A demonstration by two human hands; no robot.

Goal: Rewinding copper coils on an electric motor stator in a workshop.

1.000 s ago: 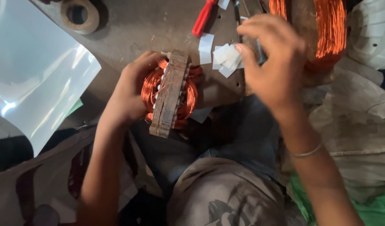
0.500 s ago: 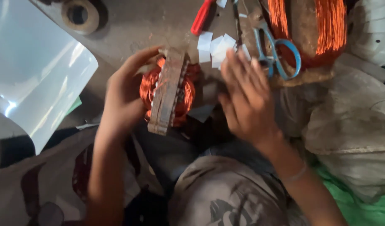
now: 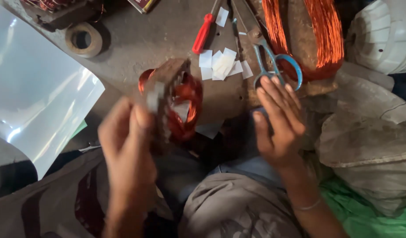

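My left hand [image 3: 126, 141] grips a motor stator [image 3: 170, 99], a rusty laminated core wound with copper wire, held tilted above my lap. My right hand [image 3: 278, 121] is open, fingers spread, holding nothing, just right of the stator and just below blue-handled scissors [image 3: 273, 66]. Small white paper slips [image 3: 223, 65] lie on the metal plate beyond the stator.
A red-handled screwdriver [image 3: 203, 33] lies near the slips. A large coil of copper wire [image 3: 317, 35] sits at the upper right. A glossy plastic sheet [image 3: 35, 97] lies left, a tape roll [image 3: 83, 39] above it. Grey sacking [image 3: 370, 132] and a white fan housing [image 3: 383, 37] lie right.
My right hand drew back from the paper slips and scissors toward my lap, opening flat. My left hand turned and lowered the stator, shifting its grip.
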